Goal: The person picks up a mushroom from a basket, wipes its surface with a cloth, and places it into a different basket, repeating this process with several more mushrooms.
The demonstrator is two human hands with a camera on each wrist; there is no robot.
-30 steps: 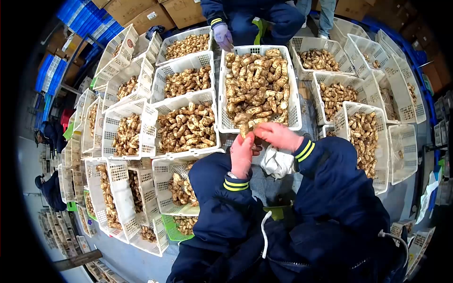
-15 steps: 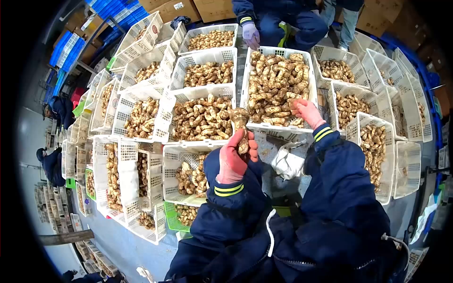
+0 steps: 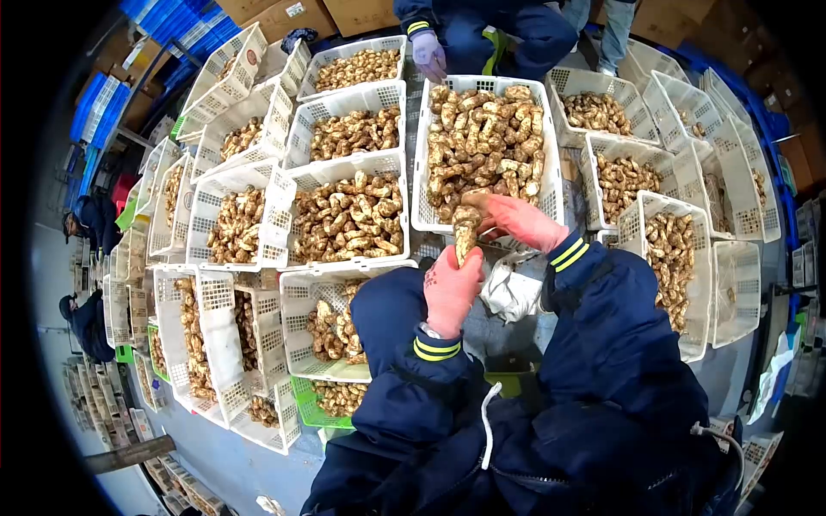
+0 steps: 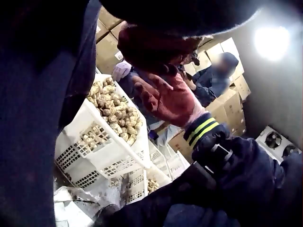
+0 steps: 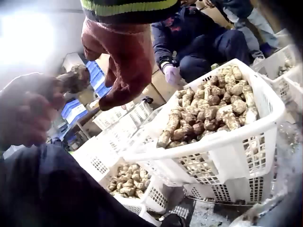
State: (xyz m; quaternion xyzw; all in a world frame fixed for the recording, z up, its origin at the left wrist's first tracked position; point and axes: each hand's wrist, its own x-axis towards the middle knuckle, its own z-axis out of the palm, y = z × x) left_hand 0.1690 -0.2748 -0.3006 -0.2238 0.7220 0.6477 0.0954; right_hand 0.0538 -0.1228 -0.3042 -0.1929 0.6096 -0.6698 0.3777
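My left hand [image 3: 453, 292], in a pink glove, grips a mushroom [image 3: 466, 225] by the lower stem, its brown cap tilted up and away from me. Close on the right of the cap is my right hand [image 3: 527, 225], also gloved, over the near rim of a white crate [image 3: 552, 163]. In the right wrist view, the right hand [image 5: 123, 61] has loosely bent fingers with nothing between them, apart from the mushroom [image 5: 75, 79]. The left wrist view shows the right hand [image 4: 175, 99] with fingers spread. Brown and white mushrooms [image 3: 486, 138] are heaped in the crate.
Several white crates of mushrooms stand left [image 3: 348, 219] and right [image 3: 667, 258]. A white crumpled bag [image 3: 512, 288] lies on the floor below my right hand. Across the crate sits a person in dark clothes [image 3: 482, 34], a gloved hand [image 3: 428, 56] at the crate's far corner.
Half a second ago my right hand was over the heap and my left held the mushroom up farther left. Now the two hands are close together again in front of the crate.
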